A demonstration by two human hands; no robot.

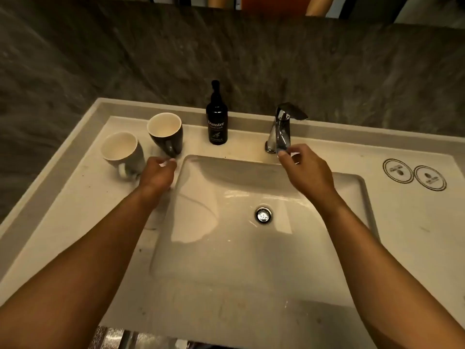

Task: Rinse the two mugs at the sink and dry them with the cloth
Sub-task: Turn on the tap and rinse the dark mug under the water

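Fingers of the left hand (157, 172) curl loosely inward with the tips drawn near the thumb, hovering at the base of the dark mug (166, 135); whether they touch its handle cannot be told, and they grip nothing that shows. Just beyond those fingertips the dark mug stands upright on the counter (75, 210), its pale inside facing up. To the left of the same fingers, just beside them, stands the grey mug (122, 151), also upright, handle turned toward the person, close to the dark mug but apart from it.

Fingers of the right hand (303, 167) are bent in a narrow pinch, thumb and forefinger closing at the tip of the chrome tap (281, 129); it looks as if they touch the spout's end. The tap's lever rises beyond and slightly right of these fingers. Between the two hands, farther back, a dark soap bottle (217, 119) stands against the counter's rear ledge. Below and between both sets of fingers lies the sink (201, 177), its drain (263, 215) nearer the person. Well to the right of the right fingers, two round printed stickers (414, 174) lie on the counter.
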